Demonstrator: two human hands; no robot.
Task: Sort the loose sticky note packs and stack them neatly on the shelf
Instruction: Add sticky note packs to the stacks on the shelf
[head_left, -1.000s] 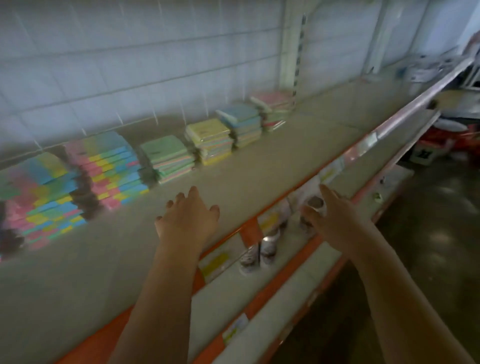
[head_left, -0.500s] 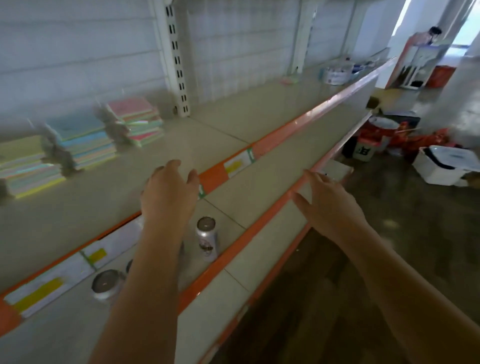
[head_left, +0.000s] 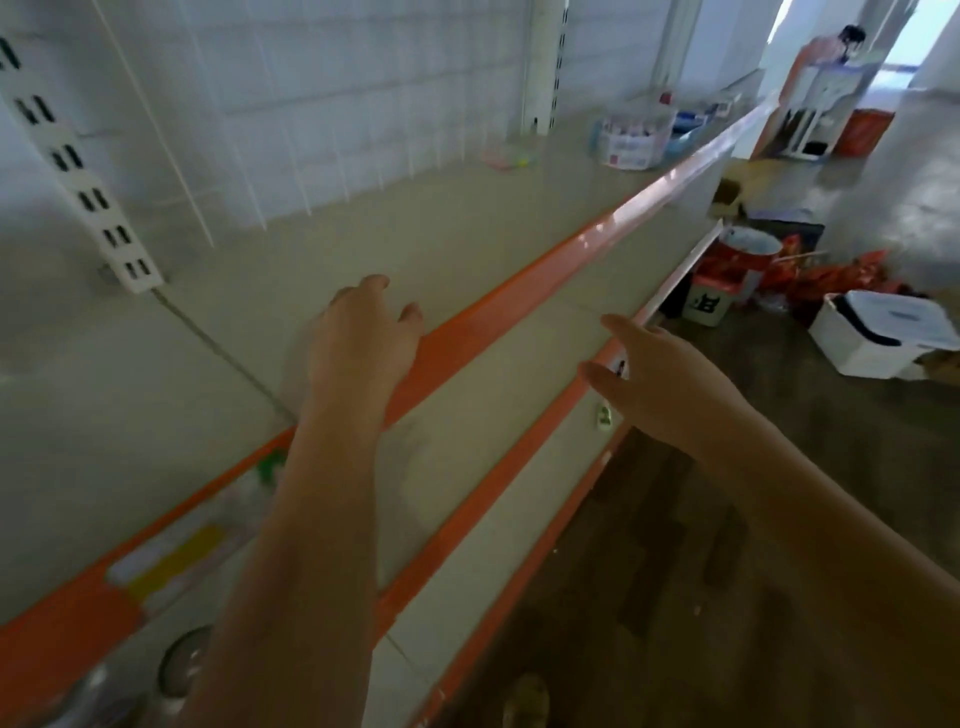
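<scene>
In front of me runs the long beige metal shelf with an orange front edge, and below it a second beige shelf with its own orange edge; the white gridded back panel rises behind the top one. My left hand is out over the top shelf near its orange edge, palm down, fingers loosely spread and relaxed, with nothing in it; whether the fingertips touch the surface I cannot tell. My right hand reaches out past the edge of the lower shelves, fingers straight and parted, thumb out to the side, also holding nothing. On the floor to the right sits a white plastic box with a dark-rimmed lid, and beyond it a red and white bucket. Far along the top shelf stands a clear tub with a pink label, and near it, against the back panel, lies a small blurred pack of pastel sticky notes, well apart from both hands.
</scene>
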